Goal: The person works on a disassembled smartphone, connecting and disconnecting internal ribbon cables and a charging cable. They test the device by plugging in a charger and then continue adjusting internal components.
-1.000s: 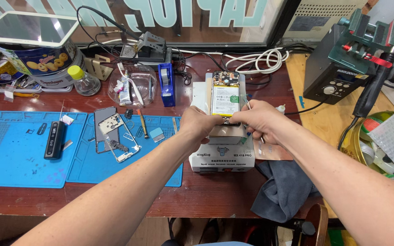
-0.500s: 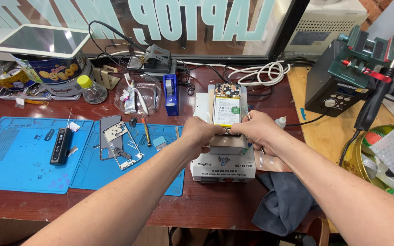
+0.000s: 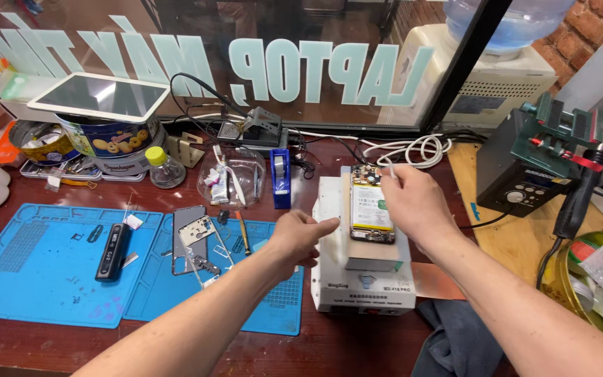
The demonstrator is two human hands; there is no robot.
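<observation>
Opened phone (image 3: 371, 206) lies on white machine (image 3: 361, 279), right hand (image 3: 413, 206) touching.

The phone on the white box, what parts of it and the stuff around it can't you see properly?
- Phone: its right edge is hidden by the right hand in the head view.
- Thin white thing in that hand's fingertips: too small to tell what it is.
- Left hand: its palm side faces away, so whether it holds anything is hidden.
- Grey cloth: cut off by the bottom edge.
</observation>
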